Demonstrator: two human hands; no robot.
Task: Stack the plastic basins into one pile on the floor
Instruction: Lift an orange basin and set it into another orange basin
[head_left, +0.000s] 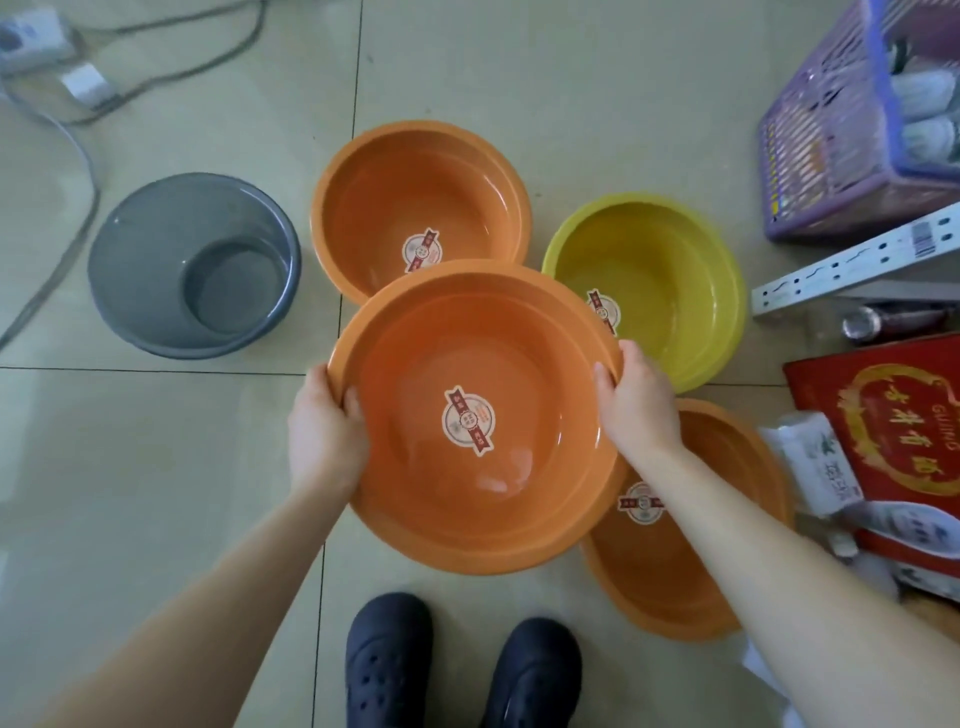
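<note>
I hold an orange basin (467, 332) with a round sticker in its bottom above the floor, in the middle of the head view. My left hand (324, 431) grips its left rim and my right hand (641, 402) grips its right rim. Behind it a second orange basin (415, 182) sits on the tiles. A yellow basin (670, 260) lies to the right of that one. A third orange basin (727, 457) rests on the floor under my right forearm, partly hidden. A grey basin (171, 249) stands apart at the left.
A purple slotted basket (831, 156) with bottles stands at the top right. A white perforated metal rail (857, 260), a red box (893, 415) and packets crowd the right edge. Cables and a power strip (31, 36) lie at the top left. My dark shoes (389, 660) are at the bottom.
</note>
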